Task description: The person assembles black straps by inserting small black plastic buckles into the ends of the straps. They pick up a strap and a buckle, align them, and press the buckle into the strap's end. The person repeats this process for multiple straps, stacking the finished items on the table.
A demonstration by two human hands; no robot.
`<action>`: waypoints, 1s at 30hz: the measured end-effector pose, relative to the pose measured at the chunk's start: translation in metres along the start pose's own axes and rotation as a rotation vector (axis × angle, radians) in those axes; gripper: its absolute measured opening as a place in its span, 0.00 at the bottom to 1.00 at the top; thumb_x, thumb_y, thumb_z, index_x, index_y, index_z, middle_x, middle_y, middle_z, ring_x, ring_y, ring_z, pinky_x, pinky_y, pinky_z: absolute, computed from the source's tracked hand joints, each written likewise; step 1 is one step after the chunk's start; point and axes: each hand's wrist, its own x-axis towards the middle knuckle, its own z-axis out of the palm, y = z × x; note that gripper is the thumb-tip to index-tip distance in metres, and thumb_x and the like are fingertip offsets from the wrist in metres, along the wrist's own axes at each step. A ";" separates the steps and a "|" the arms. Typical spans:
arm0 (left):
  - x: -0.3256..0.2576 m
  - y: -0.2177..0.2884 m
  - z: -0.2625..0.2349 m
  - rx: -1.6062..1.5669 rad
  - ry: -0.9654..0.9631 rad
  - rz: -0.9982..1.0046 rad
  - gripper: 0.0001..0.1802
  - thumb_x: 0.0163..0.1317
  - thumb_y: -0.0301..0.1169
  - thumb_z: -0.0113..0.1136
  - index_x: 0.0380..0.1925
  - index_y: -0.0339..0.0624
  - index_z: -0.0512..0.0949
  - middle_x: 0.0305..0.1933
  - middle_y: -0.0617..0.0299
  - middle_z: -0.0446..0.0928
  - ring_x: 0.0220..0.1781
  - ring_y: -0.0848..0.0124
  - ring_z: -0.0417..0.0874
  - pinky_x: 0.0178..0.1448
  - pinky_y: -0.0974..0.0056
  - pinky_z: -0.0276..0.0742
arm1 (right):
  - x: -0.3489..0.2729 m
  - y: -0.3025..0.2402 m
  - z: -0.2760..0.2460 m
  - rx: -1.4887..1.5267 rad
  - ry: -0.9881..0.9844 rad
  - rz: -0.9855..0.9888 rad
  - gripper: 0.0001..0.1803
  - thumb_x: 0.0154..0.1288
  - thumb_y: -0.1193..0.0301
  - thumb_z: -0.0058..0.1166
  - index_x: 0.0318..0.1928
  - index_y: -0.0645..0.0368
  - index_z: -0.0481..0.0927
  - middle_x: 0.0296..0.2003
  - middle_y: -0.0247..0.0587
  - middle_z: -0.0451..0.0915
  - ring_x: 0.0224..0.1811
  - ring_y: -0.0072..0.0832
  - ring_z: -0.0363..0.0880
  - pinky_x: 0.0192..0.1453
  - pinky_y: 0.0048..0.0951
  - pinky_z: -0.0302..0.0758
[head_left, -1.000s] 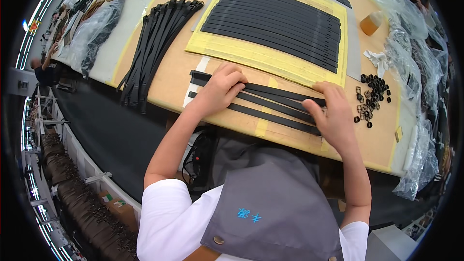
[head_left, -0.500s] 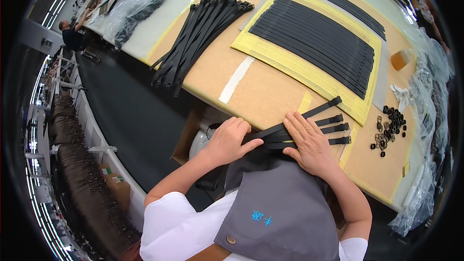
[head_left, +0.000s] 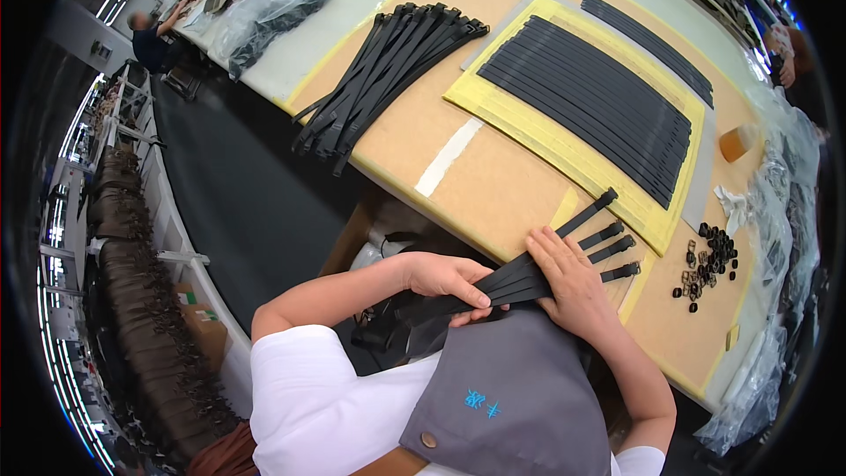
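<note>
Currently: left hand [head_left: 445, 280] pinching a small bundle of black straps [head_left: 538, 266] at the near end, fingers curled around it. Right hand [head_left: 577, 286] flat on top, fingers spread, pressing the bundle down. Strap tips fanned out over the near edge of the bench [head_left: 493, 185]. Beyond: yellow mat [head_left: 573, 154] carrying rows of black strips, loose strap pile [head_left: 388, 66] far left, black buckles [head_left: 705, 260] heaped to the right.

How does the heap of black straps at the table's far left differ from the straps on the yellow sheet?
The heap of straps lies loose and crossing, fanned out toward the table's edge; the straps on the yellow sheet lie flat in a neat parallel row. The heap rests on the bare table; the row rests on the yellow sheet. Both are black and long.
</note>
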 end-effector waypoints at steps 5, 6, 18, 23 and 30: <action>-0.042 0.062 0.032 0.115 -0.023 0.074 0.21 0.76 0.30 0.60 0.62 0.29 0.69 0.35 0.60 0.75 0.23 0.74 0.80 0.29 0.67 0.80 | 0.050 -0.003 -0.010 -0.111 0.349 -0.076 0.32 0.56 0.78 0.65 0.65 0.58 0.80 0.64 0.47 0.81 0.74 0.44 0.74 0.77 0.49 0.67; -0.054 0.075 0.035 0.149 -0.006 0.111 0.21 0.77 0.29 0.57 0.63 0.28 0.68 0.35 0.60 0.75 0.23 0.75 0.80 0.30 0.67 0.79 | 0.070 -0.006 -0.022 -0.129 0.428 -0.127 0.25 0.56 0.79 0.64 0.58 0.59 0.84 0.57 0.44 0.86 0.69 0.44 0.79 0.74 0.49 0.71; -0.187 0.193 -0.036 0.367 0.650 0.546 0.21 0.75 0.27 0.58 0.64 0.28 0.70 0.32 0.61 0.76 0.22 0.75 0.78 0.26 0.68 0.79 | 0.374 0.004 -0.070 -0.330 0.596 -0.492 0.36 0.53 0.76 0.69 0.66 0.47 0.78 0.70 0.39 0.75 0.80 0.38 0.64 0.81 0.47 0.63; -0.205 0.184 -0.160 0.052 0.820 0.279 0.15 0.74 0.27 0.62 0.56 0.34 0.75 0.34 0.65 0.79 0.24 0.79 0.78 0.27 0.69 0.80 | 0.424 0.064 0.041 -0.118 0.000 -0.284 0.70 0.49 0.20 0.61 0.81 0.54 0.59 0.83 0.50 0.53 0.88 0.43 0.42 0.88 0.56 0.42; -0.212 0.181 -0.161 0.102 0.892 0.223 0.12 0.75 0.30 0.62 0.50 0.33 0.77 0.35 0.62 0.80 0.26 0.75 0.85 0.30 0.66 0.84 | 0.425 0.053 0.062 0.005 0.000 -0.200 0.51 0.72 0.28 0.40 0.82 0.49 0.59 0.84 0.41 0.50 0.88 0.37 0.37 0.89 0.52 0.34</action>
